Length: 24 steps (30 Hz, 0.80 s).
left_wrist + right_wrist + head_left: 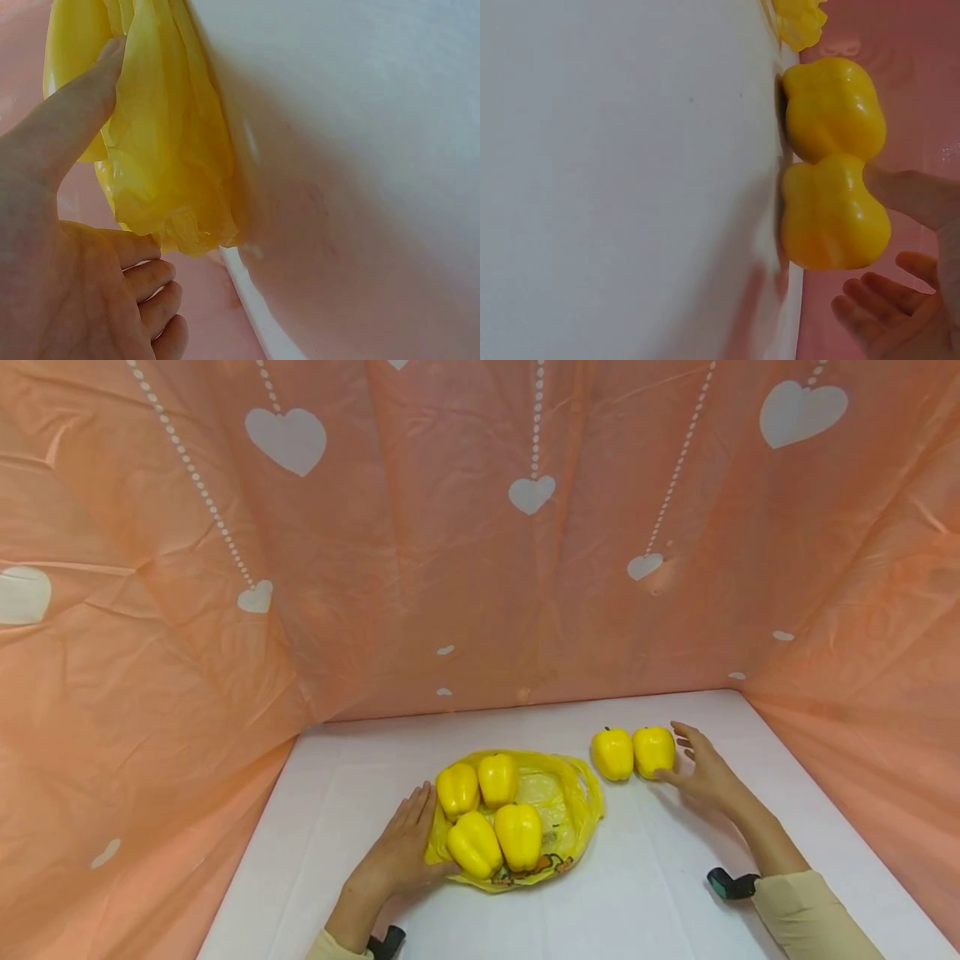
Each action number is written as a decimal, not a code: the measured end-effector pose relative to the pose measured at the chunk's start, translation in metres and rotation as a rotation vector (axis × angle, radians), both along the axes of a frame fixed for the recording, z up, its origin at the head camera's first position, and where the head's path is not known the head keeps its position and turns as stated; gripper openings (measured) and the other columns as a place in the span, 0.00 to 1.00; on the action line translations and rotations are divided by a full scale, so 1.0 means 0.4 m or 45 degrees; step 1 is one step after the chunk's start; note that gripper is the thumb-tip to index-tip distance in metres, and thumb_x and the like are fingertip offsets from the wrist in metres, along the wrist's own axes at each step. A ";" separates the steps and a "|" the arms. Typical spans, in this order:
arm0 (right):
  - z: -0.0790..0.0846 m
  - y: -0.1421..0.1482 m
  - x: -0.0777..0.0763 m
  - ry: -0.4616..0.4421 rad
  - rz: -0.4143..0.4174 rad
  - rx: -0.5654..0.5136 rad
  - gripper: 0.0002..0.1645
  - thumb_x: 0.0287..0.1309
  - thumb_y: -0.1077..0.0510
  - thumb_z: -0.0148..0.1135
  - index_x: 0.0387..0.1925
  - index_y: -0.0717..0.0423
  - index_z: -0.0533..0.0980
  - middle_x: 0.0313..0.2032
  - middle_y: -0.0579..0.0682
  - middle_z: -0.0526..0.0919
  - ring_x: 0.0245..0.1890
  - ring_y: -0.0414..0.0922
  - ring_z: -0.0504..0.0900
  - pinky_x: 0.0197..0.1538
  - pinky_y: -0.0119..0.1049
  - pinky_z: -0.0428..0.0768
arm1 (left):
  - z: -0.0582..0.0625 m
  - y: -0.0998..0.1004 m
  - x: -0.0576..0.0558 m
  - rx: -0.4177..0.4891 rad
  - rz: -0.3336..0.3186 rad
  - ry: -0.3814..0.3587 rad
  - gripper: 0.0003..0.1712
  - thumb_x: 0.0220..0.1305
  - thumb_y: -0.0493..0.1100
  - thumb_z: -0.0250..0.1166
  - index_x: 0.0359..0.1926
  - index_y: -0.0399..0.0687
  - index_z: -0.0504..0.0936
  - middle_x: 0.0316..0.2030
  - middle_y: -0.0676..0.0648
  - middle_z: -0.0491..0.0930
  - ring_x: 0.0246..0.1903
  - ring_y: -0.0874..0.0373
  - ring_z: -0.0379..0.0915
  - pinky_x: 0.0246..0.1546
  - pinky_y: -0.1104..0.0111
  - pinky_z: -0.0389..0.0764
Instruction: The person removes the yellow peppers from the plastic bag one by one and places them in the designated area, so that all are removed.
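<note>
Several yellow bell peppers [477, 846] lie on an opened-out yellow plastic bag [577, 827]. My left hand [408, 843] is at the bag's left side, fingers extended and thumb along its near edge. In the left wrist view the thumb lies against the crinkled bag [172, 135], with the fingers at its lower end. Two more bell peppers stand side by side at the back right, a left one [612, 754] and a right one [654, 752]. Around the right pepper my right hand [705, 770] is spread, thumb at its near side and fingers apart from it.
A white-covered table [630, 893] carries everything. Orange-pink sheeting with white hearts [480, 568] hangs behind the table and along both sides. Dark wrist-worn devices sit by the left wrist [386, 942] and right wrist [731, 885].
</note>
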State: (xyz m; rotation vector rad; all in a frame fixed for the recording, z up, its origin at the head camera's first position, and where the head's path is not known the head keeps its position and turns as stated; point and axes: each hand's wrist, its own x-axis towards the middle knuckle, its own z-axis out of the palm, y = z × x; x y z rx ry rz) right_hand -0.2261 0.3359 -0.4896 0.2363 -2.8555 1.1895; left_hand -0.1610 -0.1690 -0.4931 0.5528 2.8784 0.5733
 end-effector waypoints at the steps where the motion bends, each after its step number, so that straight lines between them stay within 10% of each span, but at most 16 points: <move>1: 0.003 0.000 0.002 0.016 0.003 -0.001 0.58 0.64 0.58 0.77 0.81 0.72 0.50 0.74 0.79 0.57 0.71 0.78 0.63 0.72 0.76 0.66 | -0.001 0.000 -0.001 0.002 0.000 0.002 0.73 0.57 0.64 0.80 0.83 0.27 0.48 0.84 0.31 0.45 0.84 0.38 0.43 0.85 0.46 0.48; 24: 0.053 -0.095 0.072 0.141 0.054 0.008 0.49 0.66 0.58 0.75 0.80 0.61 0.59 0.75 0.70 0.63 0.73 0.73 0.65 0.71 0.76 0.67 | -0.010 -0.004 -0.004 -0.002 -0.001 0.002 0.73 0.58 0.65 0.80 0.83 0.27 0.48 0.85 0.31 0.45 0.84 0.38 0.42 0.85 0.47 0.47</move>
